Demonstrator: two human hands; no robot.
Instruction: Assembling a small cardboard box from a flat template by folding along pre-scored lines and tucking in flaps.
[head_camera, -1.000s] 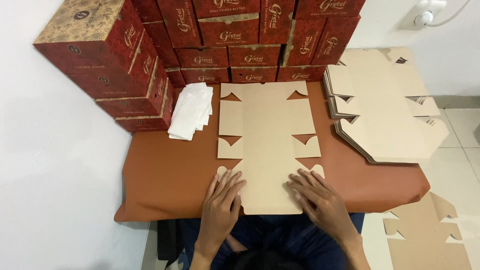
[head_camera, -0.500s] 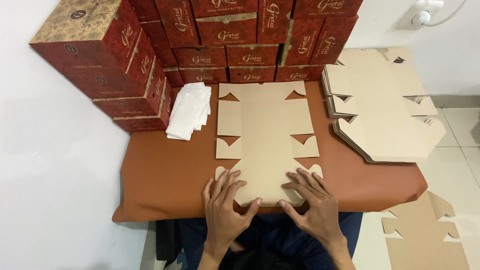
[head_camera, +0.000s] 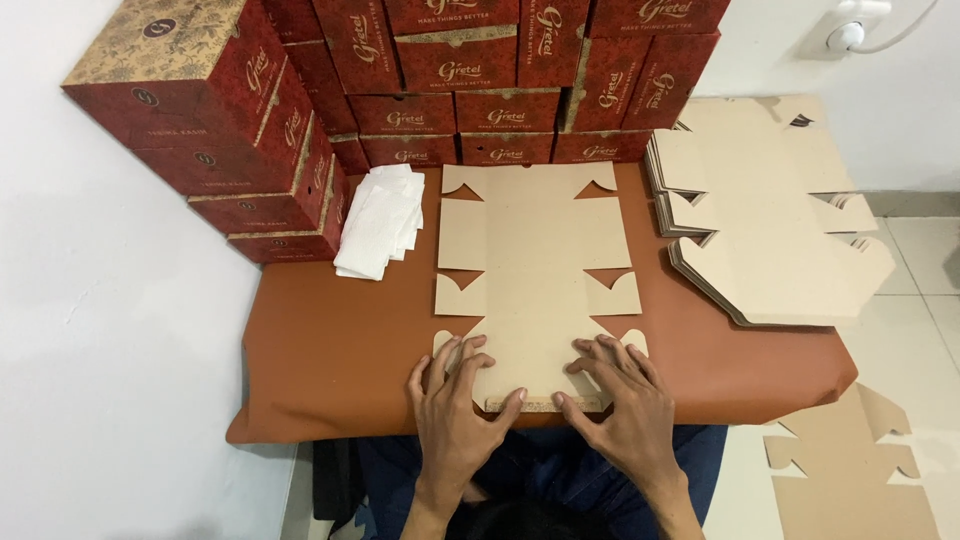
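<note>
From the head view, a flat brown cardboard blank (head_camera: 535, 270) lies on a rust-brown table (head_camera: 330, 350), its long axis running away from the person. Its side flaps are cut with notches and lie spread flat. The near edge of the blank is folded up into a narrow strip (head_camera: 545, 404) at the table's front edge.

The left hand (head_camera: 455, 400) rests palm down on the blank's near left corner, fingers spread, thumb pointing inward along the folded strip. The right hand (head_camera: 615, 395) mirrors it on the near right corner, fingers spread over the card, thumb touching the strip. Neither hand is closed around anything; both press flat on the card, thumbs at the fold.

A stack of white paper (head_camera: 380, 220) lies just left of the blank, near the far side of the table. Behind it and along the table's far edge stand red boxes (head_camera: 300, 130), piled several high, one with a gold-patterned lid. To the right of the blank a pile of blanks (head_camera: 770, 220) overhangs the table's right edge. One more blank (head_camera: 850, 460) lies on the tiled floor at the lower right. The person's dark blue lap shows under the table edge.
</note>
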